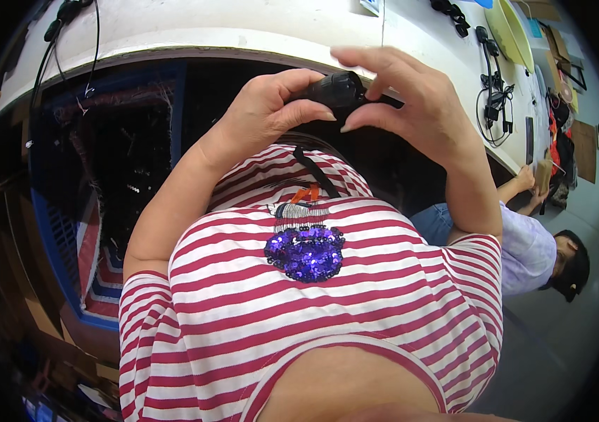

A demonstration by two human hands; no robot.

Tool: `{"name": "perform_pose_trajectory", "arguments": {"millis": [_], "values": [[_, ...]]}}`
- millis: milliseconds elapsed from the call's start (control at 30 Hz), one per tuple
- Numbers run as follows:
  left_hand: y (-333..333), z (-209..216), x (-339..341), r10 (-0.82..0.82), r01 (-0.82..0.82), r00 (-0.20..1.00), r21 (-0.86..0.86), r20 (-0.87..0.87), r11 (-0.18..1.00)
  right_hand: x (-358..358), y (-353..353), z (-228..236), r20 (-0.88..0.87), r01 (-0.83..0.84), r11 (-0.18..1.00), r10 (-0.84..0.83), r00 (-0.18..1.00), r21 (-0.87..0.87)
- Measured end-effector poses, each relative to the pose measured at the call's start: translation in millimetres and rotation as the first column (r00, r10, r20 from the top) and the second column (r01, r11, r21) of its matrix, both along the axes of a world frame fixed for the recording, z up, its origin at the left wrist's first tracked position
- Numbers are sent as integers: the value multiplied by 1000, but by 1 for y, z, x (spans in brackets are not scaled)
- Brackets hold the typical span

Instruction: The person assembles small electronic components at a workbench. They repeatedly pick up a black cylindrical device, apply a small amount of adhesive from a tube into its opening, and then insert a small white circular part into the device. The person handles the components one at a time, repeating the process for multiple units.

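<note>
The left hand (271,105) has its thumb and fingers closed on 1 rounded, glossy black plastic piece (338,90), which sits between the 2 hands near the front edge of the long white surface (208,36). The right hand (415,95) arches by its right end, fingers and thumb wide apart; I cannot tell whether they touch it. Well right of those fingers lie looped black cables (494,97); well left of the left fingers is 1 blue plastic crate (56,246).

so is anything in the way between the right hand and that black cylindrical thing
Nothing visible is. The right hand curves open at the right end of the black cylindrical thing, which the left hand holds. Whether the right hand touches it, I can't tell.
</note>
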State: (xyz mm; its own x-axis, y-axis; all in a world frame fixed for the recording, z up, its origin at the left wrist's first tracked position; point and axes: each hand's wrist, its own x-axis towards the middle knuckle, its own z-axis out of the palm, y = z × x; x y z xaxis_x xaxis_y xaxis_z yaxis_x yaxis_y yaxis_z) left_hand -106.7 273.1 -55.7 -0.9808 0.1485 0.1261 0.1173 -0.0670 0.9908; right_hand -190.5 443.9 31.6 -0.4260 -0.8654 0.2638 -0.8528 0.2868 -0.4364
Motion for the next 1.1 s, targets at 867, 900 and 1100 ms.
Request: {"name": "perform_pose_trajectory", "arguments": {"millis": [867, 900, 1100], "values": [[8, -1, -1, 112, -141, 985, -230, -134, 963, 3, 2, 6, 122, 126, 971, -152, 981, 202], [8, 3, 0, 107, -129, 990, -258, -96, 958, 3, 2, 5, 102, 140, 969, -164, 981, 205], [9, 5, 0, 176, -208, 970, -196, -166, 958, 2, 3, -3, 118, 162, 983, -171, 978, 89]]}}
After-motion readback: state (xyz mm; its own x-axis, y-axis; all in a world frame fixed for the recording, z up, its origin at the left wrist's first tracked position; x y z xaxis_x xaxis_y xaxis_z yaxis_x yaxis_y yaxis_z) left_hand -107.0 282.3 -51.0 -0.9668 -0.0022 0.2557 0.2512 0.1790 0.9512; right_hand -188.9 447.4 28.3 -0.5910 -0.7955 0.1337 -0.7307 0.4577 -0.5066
